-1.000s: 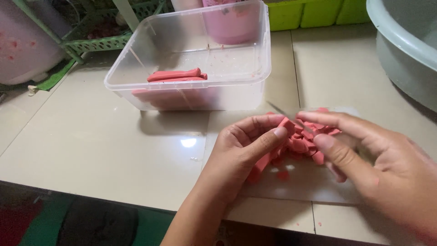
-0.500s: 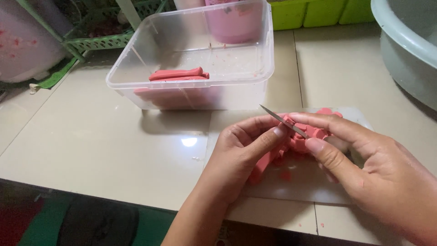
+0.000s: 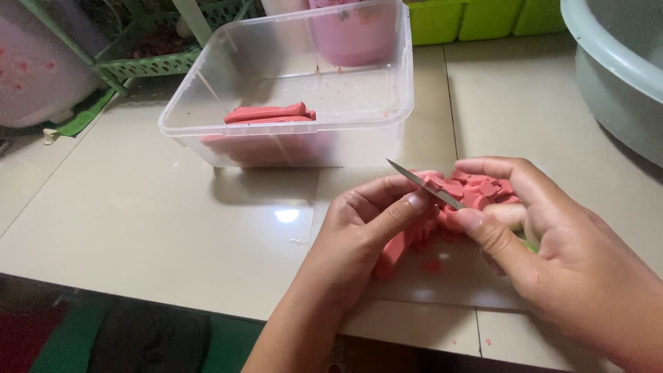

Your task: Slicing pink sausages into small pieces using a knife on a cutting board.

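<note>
- At the far left stands a pale pink tub with red spots, and beside it a green basket of open lattice work.
- Next comes a clear plastic box on the beige tiled counter. On its floor lie a few long pink sticks, side by side and partly stacked.
- Behind the box, seen through its wall, is a pink container.
- The left hand is curled over a pink stick that lies on the counter at the near edge of the heap. The thumb and fingers close around its upper end; its lower end pokes out below the palm.
- A thin knife blade slants from the upper left down to the right, its edge resting at the top of that stick, just above the left thumb.
- The right hand is closed on the knife; the handle is hidden in the palm, the thumb pressing near the blade's base and the forefinger arched above.
- Under and between both hands lies a heap of small pink slices, with a few crumbs on the counter close by.
- At the back right are bright green bins, and at the far right a big grey-green basin.
</note>
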